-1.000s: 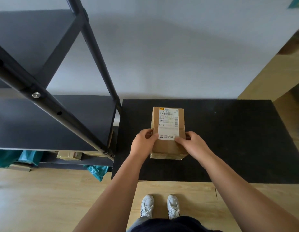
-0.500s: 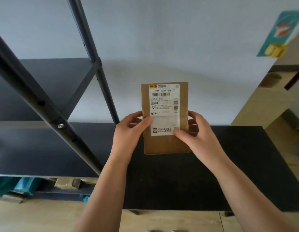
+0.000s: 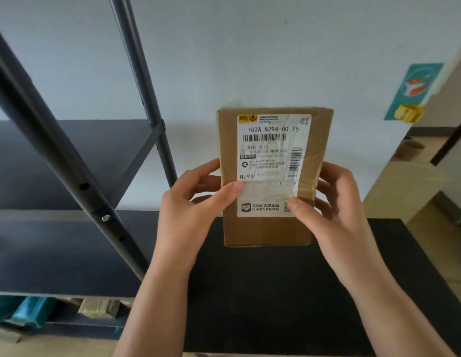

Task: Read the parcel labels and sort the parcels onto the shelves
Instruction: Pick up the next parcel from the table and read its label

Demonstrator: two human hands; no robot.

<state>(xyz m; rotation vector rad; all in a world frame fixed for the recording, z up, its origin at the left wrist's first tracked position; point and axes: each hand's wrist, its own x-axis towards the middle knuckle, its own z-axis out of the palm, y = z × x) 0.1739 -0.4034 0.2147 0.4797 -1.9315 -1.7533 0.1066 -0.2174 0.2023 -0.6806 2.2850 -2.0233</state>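
A brown cardboard parcel (image 3: pixel 272 229) is held upright in the air above the black table (image 3: pixel 275 292), its white label (image 3: pixel 272 150) facing me; the label reads "102A N294-00 15". My left hand (image 3: pixel 190 215) grips its left edge with the thumb on the label. On the right edge sits my right hand (image 3: pixel 335 212), thumb on the label's lower right corner. The black metal shelf unit (image 3: pixel 56 155) stands to the left, and its two visible shelves are bare.
A shelf post (image 3: pixel 144 88) rises just left of my left hand. Teal bags (image 3: pixel 31 309) and a small cardboard box (image 3: pixel 98 306) lie under the lowest visible shelf. A white wall is behind, with a teal poster (image 3: pixel 410 91) at the right.
Both hands lifted the parcel off the table and tipped it upright toward me. The label is now closer and larger in view.
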